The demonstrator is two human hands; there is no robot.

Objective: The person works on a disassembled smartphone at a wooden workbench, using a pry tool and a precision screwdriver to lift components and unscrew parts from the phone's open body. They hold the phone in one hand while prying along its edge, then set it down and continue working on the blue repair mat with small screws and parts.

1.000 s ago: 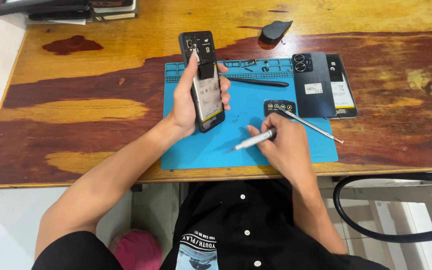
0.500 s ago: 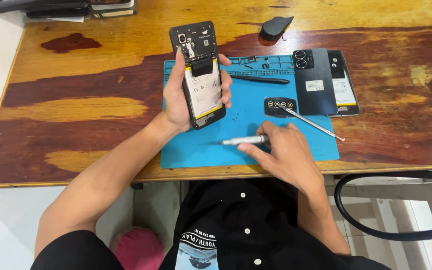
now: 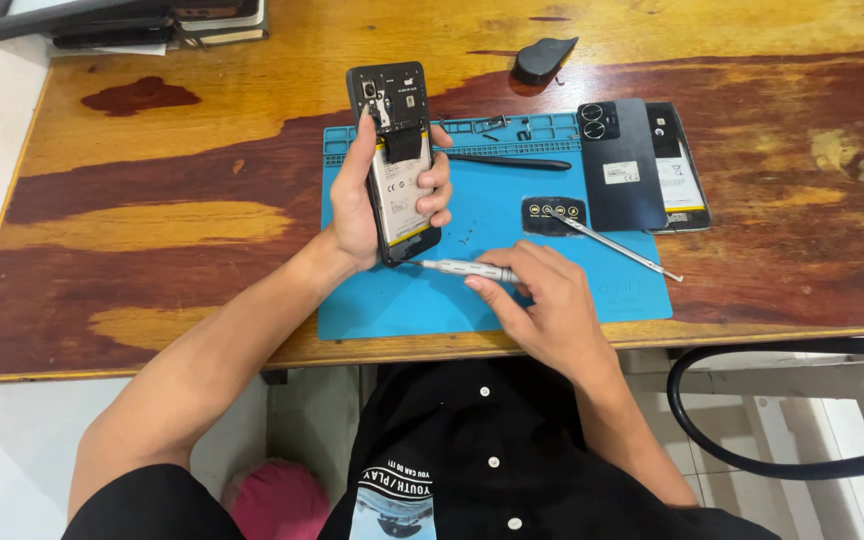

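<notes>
My left hand (image 3: 367,205) grips an opened black phone (image 3: 397,160) upright over the blue work mat (image 3: 497,300), its back cover off and its pale battery and circuit board showing. My right hand (image 3: 542,305) holds a slim silver screwdriver (image 3: 467,269) almost level, the tip touching the phone's bottom edge. The phone's top end points away from me.
On the mat lie a black spudger (image 3: 510,161), a small dark camera cover (image 3: 552,213), thin metal tweezers (image 3: 620,247) and tiny screws. A black back cover (image 3: 620,165) and another phone part (image 3: 680,170) lie at the right. A dark pick (image 3: 544,57) and books (image 3: 122,20) sit further back on the wooden table.
My right hand moved left with the screwdriver until its tip reached the phone's lower edge. My left hand kept the phone raised, tilting it slightly.
</notes>
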